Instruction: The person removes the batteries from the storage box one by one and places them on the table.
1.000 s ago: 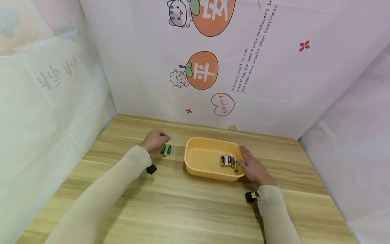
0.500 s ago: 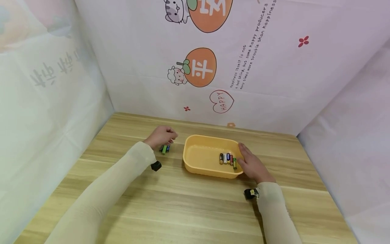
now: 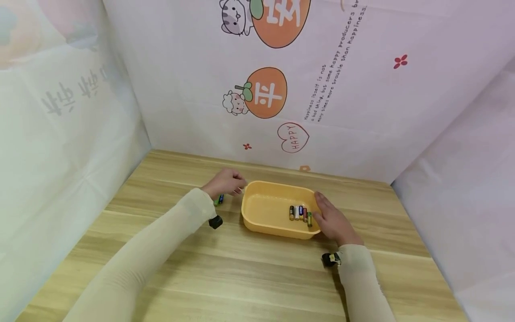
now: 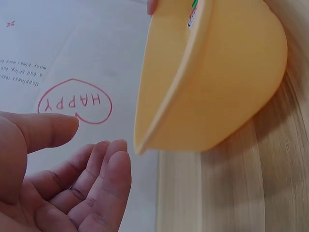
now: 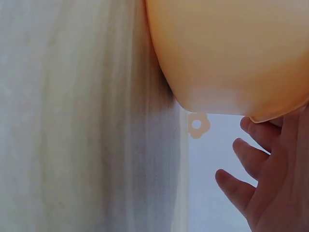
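Note:
A yellow plastic basin [image 3: 265,230] stands on the table with several small batteries [image 3: 300,213] side by side in its right half. My left hand [image 3: 227,182] is just off the basin's left rim. In the left wrist view its thumb and fingers [image 4: 113,188] are apart, with nothing seen between them. Below that hand lie a green battery [image 3: 216,202] and a blue battery [image 3: 221,199], partly hidden by the hand. My right hand [image 3: 334,221] holds the basin's right end, thumb inside the rim. In the right wrist view several of its fingers [image 5: 234,188] stretch out beyond the rim.
The wood-grain table [image 3: 241,281] is enclosed by pale printed cloth at the back [image 3: 181,89] and both sides. Each wrist wears a small black camera, one at the left sleeve [image 3: 215,222] and one at the right [image 3: 328,260].
My left hand has moved right from over the loose batteries to the basin's left rim. The right hand has stayed at the basin's right end, and the batteries in the basin lie as before.

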Tool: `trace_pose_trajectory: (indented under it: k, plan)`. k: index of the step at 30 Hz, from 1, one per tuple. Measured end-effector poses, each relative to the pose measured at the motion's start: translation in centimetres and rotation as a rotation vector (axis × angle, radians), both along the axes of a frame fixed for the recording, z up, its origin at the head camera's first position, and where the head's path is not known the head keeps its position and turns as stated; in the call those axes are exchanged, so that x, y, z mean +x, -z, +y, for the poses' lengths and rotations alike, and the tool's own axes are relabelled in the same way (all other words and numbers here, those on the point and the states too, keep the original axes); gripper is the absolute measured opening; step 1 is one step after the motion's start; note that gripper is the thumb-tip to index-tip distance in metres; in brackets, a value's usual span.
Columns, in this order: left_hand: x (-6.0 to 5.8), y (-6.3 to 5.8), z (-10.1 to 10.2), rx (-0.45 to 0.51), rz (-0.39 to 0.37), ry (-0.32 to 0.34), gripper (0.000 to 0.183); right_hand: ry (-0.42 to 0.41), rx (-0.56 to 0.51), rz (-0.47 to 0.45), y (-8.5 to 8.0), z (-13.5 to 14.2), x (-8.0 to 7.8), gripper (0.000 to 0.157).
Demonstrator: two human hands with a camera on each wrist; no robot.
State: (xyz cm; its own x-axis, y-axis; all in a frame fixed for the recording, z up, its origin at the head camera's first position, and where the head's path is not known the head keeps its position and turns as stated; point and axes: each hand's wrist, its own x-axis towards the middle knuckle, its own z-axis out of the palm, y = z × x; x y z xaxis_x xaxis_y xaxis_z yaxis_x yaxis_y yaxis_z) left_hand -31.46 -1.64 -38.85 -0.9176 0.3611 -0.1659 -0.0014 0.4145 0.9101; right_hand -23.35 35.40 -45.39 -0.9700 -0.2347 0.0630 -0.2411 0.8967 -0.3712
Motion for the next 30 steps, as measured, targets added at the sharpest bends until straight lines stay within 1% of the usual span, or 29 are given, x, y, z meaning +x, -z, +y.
trace_pose_trajectory:
  k: [8, 12, 17, 20, 26, 30]
  plan:
    - [0.4, 0.2, 1.5, 0.021, -0.028, 0.056, 0.025, -0.012, 0.02, 0.027, 0.3, 0.2, 0.0, 0.062]
    - [0.2, 0.5, 1.9, 0.033, -0.043, 0.064, 0.024, -0.017, 0.029, 0.02, 0.5, 0.2, -0.1, 0.061]
    - [0.0, 1.0, 2.4, 0.052, -0.057, 0.087, 0.028, -0.014, 0.024, 0.027, 0.3, 0.2, -0.1, 0.06]
    - [0.0, 1.0, 2.7, 0.055, -0.07, 0.107, 0.032, -0.013, 0.018, 0.03, 0.1, 0.2, 0.0, 0.06]
    - [0.5, 0.8, 3.5, 0.076, -0.084, 0.115, 0.033, -0.014, 0.003, 0.033, 0.1, 0.1, 0.0, 0.06]
    - [0.6, 1.1, 4.0, 0.093, -0.091, 0.122, 0.031, -0.004, 0.002, 0.023, 0.2, 0.1, 0.1, 0.06]
